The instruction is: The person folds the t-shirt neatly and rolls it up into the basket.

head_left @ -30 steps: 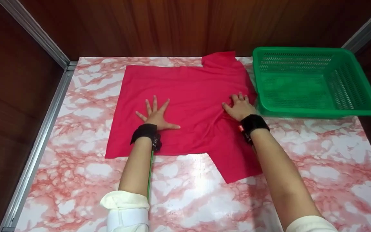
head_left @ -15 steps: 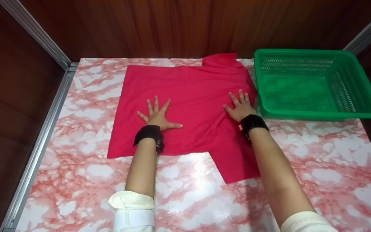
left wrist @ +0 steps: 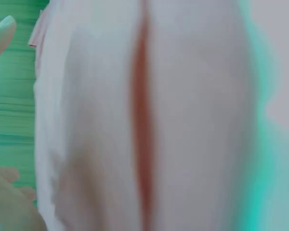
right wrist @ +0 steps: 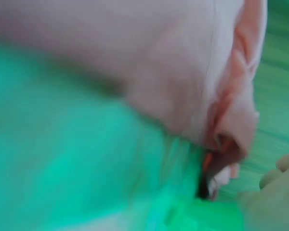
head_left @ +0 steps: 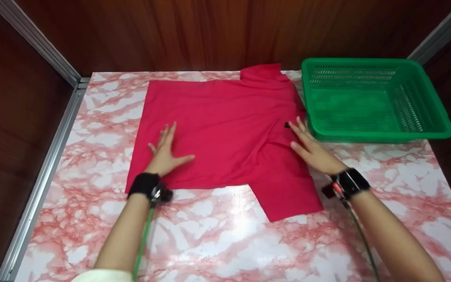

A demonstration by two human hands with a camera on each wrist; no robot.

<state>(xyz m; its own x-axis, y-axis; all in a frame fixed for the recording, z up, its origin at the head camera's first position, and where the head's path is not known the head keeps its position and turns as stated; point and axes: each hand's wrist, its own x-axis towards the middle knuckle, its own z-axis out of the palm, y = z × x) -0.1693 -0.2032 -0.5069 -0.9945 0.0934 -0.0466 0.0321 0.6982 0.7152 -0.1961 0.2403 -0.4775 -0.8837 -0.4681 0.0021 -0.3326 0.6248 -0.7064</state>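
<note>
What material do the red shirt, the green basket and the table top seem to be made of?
Red shirt: soft matte knit fabric, judging by its creases. Green basket: moulded plastic, slotted walls, slight sheen. Table top: glossy pink-white marble pattern, perhaps laminate; it reflects light.

Staged recording booth: wood-panelled walls (head_left: 210,31) enclosing a marble-patterned table (head_left: 217,243).

Pink-and-white marbled tabletop (head_left: 217,243) filling the foreground and catching a bright glare near its middle, dark reddish wood panelling (head_left: 210,31) closing in behind and at both sides, silver metal rails (head_left: 37,172) running along the left edge and corners
</note>
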